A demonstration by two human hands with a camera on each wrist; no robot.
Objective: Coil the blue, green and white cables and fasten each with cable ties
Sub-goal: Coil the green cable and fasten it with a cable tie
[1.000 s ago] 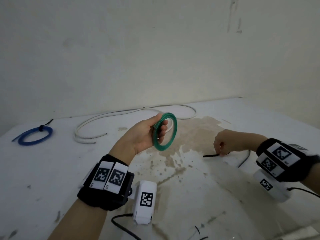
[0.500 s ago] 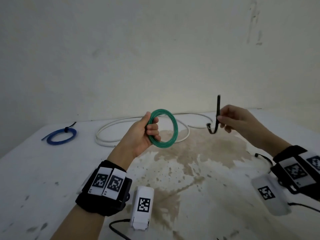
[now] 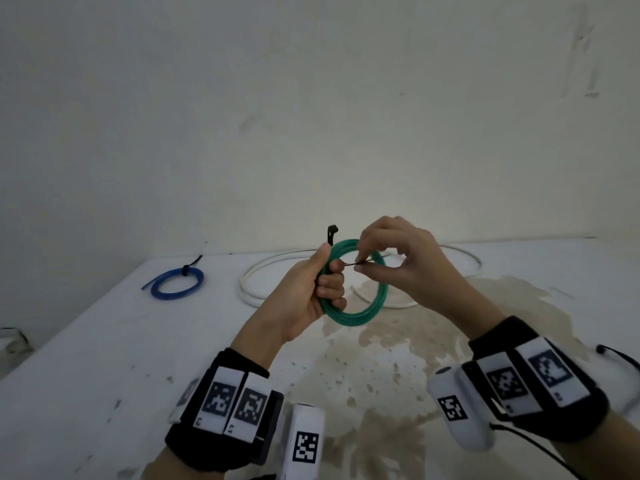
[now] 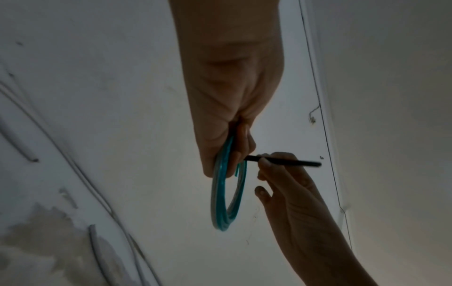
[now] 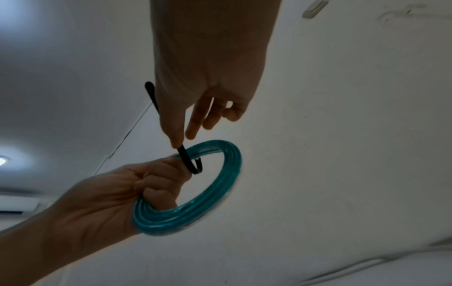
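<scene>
- Two hands up off the white stained tabletop: left hand has its fingers wrapped round the coiled green plastic-sheathed cable, holding it upright in the air.
- Right hand pinches a thin black plastic cable tie between thumb and forefinger; the strap passes through the ring, and its head end sticks up behind the left thumb.
- Blue cable coil lies far left on the table, already tied with a black tie; the white cable lies loose behind the hands, not yet coiled.
- Likely step: looping the tie round the green bundle, tail not yet fed into the head.
- Risks: a looser left grip could let the turns spring apart, so the tie misses some strands.
- The thin strap could slip from the pinch.
- The head is half hidden, so the tail may miss the slot.
</scene>
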